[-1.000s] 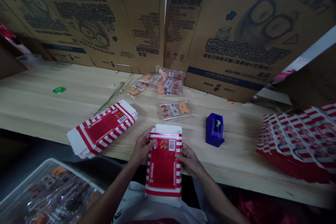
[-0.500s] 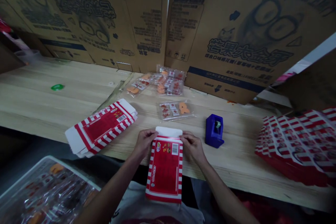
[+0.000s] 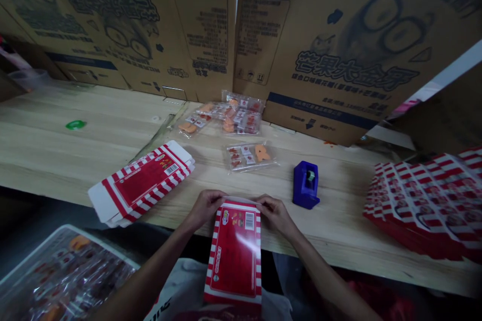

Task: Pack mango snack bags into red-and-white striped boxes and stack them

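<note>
A red and white striped carton (image 3: 235, 253) stands on end over the table's front edge and my lap. My left hand (image 3: 204, 207) grips its top left corner and my right hand (image 3: 274, 213) grips its top right corner, fingers curled on the folded top flap. A small stack of flat striped cartons (image 3: 141, 183) lies to the left on the wooden table (image 3: 75, 155). One clear packet with orange pieces (image 3: 250, 155) lies just beyond my hands.
A blue tape dispenser (image 3: 306, 185) sits right of my hands. A big stack of striped cartons (image 3: 425, 205) fills the right. More clear packets (image 3: 229, 115) lie by the tall cardboard boxes (image 3: 339, 45). A tray of packets (image 3: 64, 276) is lower left; a green tape roll (image 3: 76, 124) far left.
My hands have slid up to the carton's top corners and the white top flap has been folded down. The carton has dropped lower toward my lap.
</note>
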A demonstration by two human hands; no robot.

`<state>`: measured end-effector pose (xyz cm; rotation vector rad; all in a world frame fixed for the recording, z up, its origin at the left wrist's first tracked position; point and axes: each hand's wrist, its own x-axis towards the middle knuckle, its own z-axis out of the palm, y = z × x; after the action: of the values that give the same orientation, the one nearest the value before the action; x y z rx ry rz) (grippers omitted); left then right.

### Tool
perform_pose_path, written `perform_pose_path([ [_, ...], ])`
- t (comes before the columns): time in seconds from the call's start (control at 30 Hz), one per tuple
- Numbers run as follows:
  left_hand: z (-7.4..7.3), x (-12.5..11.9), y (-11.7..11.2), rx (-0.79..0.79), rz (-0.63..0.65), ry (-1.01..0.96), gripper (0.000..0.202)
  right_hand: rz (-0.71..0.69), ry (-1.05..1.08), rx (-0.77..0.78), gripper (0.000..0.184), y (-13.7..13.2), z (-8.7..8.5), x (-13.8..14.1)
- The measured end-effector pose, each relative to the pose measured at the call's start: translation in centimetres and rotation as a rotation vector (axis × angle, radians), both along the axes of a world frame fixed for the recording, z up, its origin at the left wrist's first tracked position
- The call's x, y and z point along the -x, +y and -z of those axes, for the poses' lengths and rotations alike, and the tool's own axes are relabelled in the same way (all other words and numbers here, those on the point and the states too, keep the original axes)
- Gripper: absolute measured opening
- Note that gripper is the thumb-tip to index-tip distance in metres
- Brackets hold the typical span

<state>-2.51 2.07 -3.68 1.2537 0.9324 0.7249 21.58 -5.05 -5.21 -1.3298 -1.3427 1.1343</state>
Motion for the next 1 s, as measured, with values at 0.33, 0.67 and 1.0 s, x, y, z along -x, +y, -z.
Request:
perform_pose_path([
  [0.33,-3.6,-0.1,0.0,-0.298,0.166,0.263,0.021,-0.027,-0.013,0.055,0.027,-0.9,-3.3,0.4],
  [0.67,-5.6,-0.3,0.3,-0.305,0.12,0.317,0.018,0.017,0.054,0.115,0.026,0.7,-5.3,0.3],
  [1.0,-4.8,-0.7,0.5,-0.177,0.131,0.141,0.02,0.058,0.102,0.098,0.017,-0.1,-5.6,0.8],
])
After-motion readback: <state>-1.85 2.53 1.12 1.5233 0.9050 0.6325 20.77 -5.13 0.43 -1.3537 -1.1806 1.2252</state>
